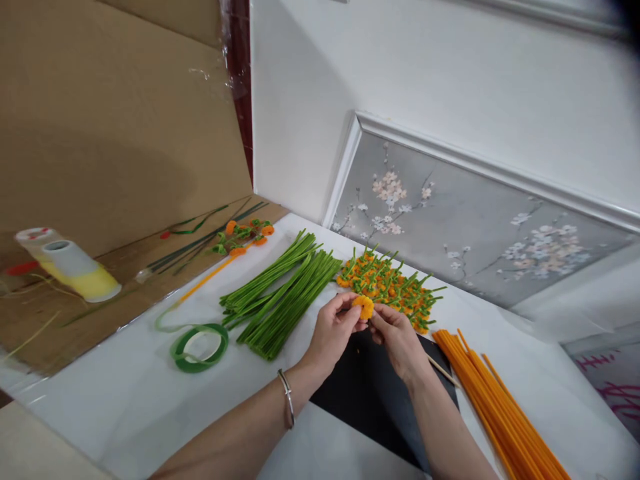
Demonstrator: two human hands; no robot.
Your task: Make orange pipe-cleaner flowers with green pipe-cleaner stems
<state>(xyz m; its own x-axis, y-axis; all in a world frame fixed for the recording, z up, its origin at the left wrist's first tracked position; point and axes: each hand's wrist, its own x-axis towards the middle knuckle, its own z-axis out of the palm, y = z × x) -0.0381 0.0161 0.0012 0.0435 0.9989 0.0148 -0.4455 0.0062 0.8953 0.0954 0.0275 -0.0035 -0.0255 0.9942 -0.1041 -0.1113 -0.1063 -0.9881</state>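
Note:
My left hand (334, 328) pinches a small orange fuzzy flower (364, 307) from its left side. The fingers of my right hand (397, 333) are closed on the flower's right edge. Both hands are above a black mat (373, 393). Just behind them lie many orange flowers with short green stems (400, 287). Bundles of green fuzzy stems (290, 300) rest to the left of my left hand, and a bundle of long orange fuzzy stems (500, 407) lies to the right of my right hand.
Green tape (223, 347) lies left on the white table (140, 393). A thin wooden stick (443, 371) rests by the mat. Farther left, on cardboard (50, 333), are a yellow-and-white spool (87, 273) and a finished-looking flower sprig (245, 233). A framed floral panel (450, 213) stands behind.

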